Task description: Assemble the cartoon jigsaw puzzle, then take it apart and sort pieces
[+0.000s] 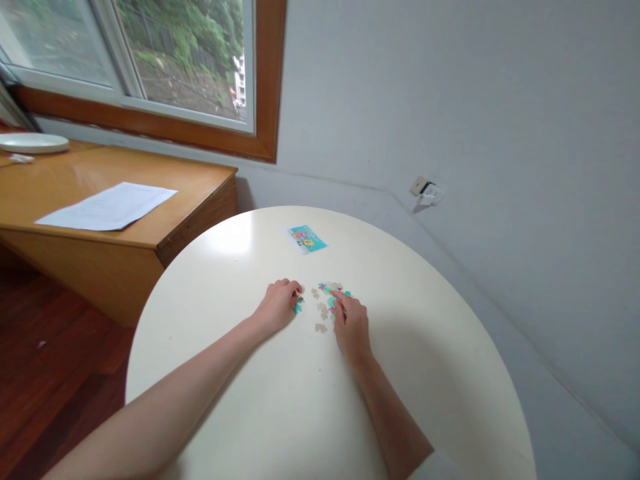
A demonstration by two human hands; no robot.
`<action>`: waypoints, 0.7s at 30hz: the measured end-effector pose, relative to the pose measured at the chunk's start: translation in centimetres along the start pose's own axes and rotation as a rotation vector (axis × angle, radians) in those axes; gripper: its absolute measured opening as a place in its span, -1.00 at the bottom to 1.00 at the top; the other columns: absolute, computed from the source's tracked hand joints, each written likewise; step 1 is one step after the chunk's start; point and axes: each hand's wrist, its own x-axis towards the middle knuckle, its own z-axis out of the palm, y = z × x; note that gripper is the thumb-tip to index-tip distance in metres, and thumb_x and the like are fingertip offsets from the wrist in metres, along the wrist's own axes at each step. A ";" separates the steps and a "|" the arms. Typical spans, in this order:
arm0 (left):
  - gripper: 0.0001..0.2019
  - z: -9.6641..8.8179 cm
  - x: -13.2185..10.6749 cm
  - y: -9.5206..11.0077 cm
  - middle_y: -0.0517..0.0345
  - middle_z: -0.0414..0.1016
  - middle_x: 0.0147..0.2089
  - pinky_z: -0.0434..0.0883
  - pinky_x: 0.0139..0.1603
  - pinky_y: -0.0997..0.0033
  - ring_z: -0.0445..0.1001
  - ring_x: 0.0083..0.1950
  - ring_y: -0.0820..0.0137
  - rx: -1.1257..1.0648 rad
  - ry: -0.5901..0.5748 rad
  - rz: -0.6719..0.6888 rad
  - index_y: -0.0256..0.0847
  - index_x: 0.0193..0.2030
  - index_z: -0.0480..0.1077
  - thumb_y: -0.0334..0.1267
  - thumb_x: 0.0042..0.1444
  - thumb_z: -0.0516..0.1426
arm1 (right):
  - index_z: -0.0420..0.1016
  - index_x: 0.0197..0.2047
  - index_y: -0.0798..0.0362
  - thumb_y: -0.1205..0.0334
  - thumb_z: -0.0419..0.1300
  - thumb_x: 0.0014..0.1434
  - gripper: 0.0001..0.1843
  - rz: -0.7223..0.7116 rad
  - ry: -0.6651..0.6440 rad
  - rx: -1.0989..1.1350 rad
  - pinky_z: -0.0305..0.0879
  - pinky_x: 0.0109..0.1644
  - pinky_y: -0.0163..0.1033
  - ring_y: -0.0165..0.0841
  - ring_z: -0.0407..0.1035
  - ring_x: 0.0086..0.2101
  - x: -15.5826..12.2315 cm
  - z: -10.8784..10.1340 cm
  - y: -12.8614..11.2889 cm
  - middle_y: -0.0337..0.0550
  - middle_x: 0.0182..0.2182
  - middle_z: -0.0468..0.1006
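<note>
Several small jigsaw pieces (324, 301), teal, pink and plain grey-backed, lie in a loose cluster on the round cream table (260, 400). My left hand (278, 305) rests left of the cluster with its fingers curled over a teal piece (299, 306). My right hand (351, 325) lies on the right side of the cluster, index finger stretched onto the pieces, the other fingers curled. A colourful picture card (307, 239) lies flat further back on the table.
A wooden desk (150, 233) stands to the left under a window, with a sheet of paper (107, 206) and a white plate (31, 142) on it. A grey wall with a socket (426, 191) runs behind and right. Dark wooden floor (55, 360) lies left.
</note>
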 end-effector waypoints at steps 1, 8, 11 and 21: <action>-0.74 0.0 0.0 0.0 0.03 0.46 -0.22 0.33 -0.10 0.29 0.42 -0.18 0.30 0.000 0.007 0.002 -0.23 -0.14 0.41 -0.52 0.08 0.02 | 0.50 -0.15 0.06 0.29 -0.11 0.26 -0.66 -0.010 -0.006 -0.003 0.17 -0.11 -0.21 -0.30 0.38 -0.24 0.0 0.0 0.0 -0.08 -0.26 0.58; -0.73 -0.1 0.3 -0.2 0.03 0.47 -0.25 0.35 -0.11 0.34 0.44 -0.20 0.33 -0.023 0.005 -0.020 -0.27 -0.12 0.42 -0.52 0.11 -0.01 | 0.52 -0.22 0.05 0.36 -0.07 0.25 -0.69 -0.031 -0.078 -0.104 0.09 -0.16 -0.23 -0.31 0.34 -0.26 -0.1 0.2 -0.1 -0.13 -0.35 0.54; -0.78 -0.4 0.3 -0.2 -0.01 0.47 -0.17 0.34 -0.06 0.28 0.43 -0.12 0.28 -0.015 -0.014 -0.038 -0.25 -0.13 0.45 -0.43 0.11 0.05 | 0.52 -0.19 0.04 0.35 -0.01 0.24 -0.73 -0.047 -0.044 -0.196 0.06 -0.13 -0.21 -0.29 0.31 -0.24 -0.2 -0.1 -0.8 -0.12 -0.31 0.52; -0.81 -0.9 0.3 -0.5 0.00 0.44 -0.14 0.30 -0.04 0.25 0.41 -0.06 0.22 0.058 -0.032 -0.070 -0.20 -0.22 0.47 -0.43 0.05 0.07 | 0.42 0.01 -0.02 0.30 -0.01 0.26 -0.70 -0.313 -0.341 -0.111 -0.15 0.16 -0.08 -0.28 0.24 0.08 -1.2 -0.2 -4.4 -0.14 0.01 0.49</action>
